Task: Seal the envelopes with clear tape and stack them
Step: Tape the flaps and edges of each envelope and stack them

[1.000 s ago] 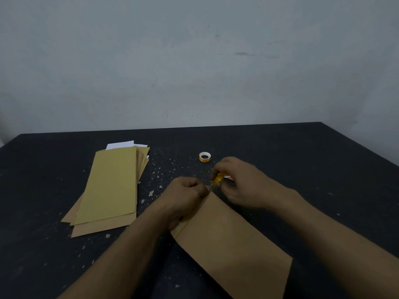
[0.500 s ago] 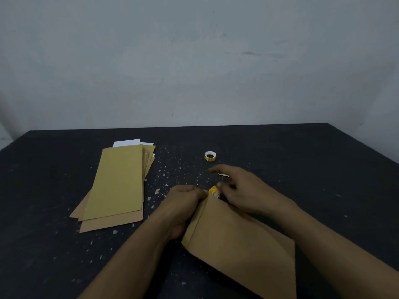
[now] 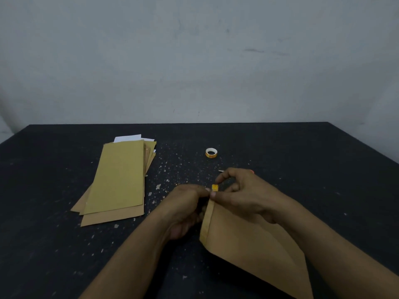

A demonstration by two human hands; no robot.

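Note:
A brown envelope (image 3: 248, 240) lies slanted in front of me, its folded flap edge turned left and its far end lifted. My left hand (image 3: 185, 208) grips that far flap corner with curled fingers. My right hand (image 3: 244, 195) meets it there, thumb and forefinger pinching a small yellow tape roll (image 3: 214, 187) just above the corner. Any clear tape strip between the hands is too faint to see. A second small tape roll (image 3: 211, 152) sits on the black table (image 3: 302, 169) beyond the hands.
A stack of brown envelopes (image 3: 118, 180) lies to the left, white paper (image 3: 127, 138) showing at its far end. Small paper flecks dot the table between the stack and my hands. A thin pale sliver (image 3: 220, 170) lies behind my right hand. A grey wall stands behind the table.
The envelope has swung so that its flap edge runs nearly toward me, with the far end raised. Both hands stayed together at the flap corner, and the yellow roll now stands above it.

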